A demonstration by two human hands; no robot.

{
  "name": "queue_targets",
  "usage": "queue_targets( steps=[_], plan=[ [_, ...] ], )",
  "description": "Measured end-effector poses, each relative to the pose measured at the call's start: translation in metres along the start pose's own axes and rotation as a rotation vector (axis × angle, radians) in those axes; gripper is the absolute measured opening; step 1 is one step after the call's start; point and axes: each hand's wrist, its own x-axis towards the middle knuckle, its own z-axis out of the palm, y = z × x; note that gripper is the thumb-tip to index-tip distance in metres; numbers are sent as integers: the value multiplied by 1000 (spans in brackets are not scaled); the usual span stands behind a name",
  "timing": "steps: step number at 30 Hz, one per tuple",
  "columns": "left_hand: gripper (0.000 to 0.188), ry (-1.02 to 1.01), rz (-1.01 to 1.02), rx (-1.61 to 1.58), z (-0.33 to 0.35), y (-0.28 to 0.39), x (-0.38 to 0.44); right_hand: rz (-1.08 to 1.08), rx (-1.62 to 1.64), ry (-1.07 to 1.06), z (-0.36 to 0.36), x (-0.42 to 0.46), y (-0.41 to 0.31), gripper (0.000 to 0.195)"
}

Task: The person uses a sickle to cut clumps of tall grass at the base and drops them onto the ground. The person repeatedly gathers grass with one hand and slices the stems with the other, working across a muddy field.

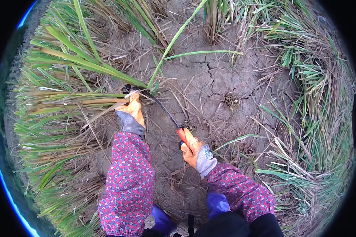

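Observation:
My left hand, in an orange-coated work glove with a grey cuff, is at the base of a clump of long green and brown stalks; its fingers are wrapped round the stems and partly hidden. In my right hand, gloved alike, is the orange handle of a sickle. The sickle's thin dark curved blade reaches up and left to the foot of the clump, close to my left hand, where its tip is hidden among the stems.
Standing grass-like plants line the left side and more clumps stand ahead. Cut stalks lie in a thick band on the right. Short stubble dots the cracked soil. Purple boots are below my arms.

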Motion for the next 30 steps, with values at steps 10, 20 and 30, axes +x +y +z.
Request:
queue_targets(
  steps=[10, 20, 30],
  plan=[
    [19, 153, -343, 156, -22, 2, -59, 111, -48, -115, 14, 69, 22, 23],
    [39, 187, -143, -128, -41, -6, -47, 187, -49, 53, 46, 10, 48, 42],
    [36, 53, 73, 70, -13, 16, -48, 243, 621, 281, -1, 12, 27, 35]
  ],
)
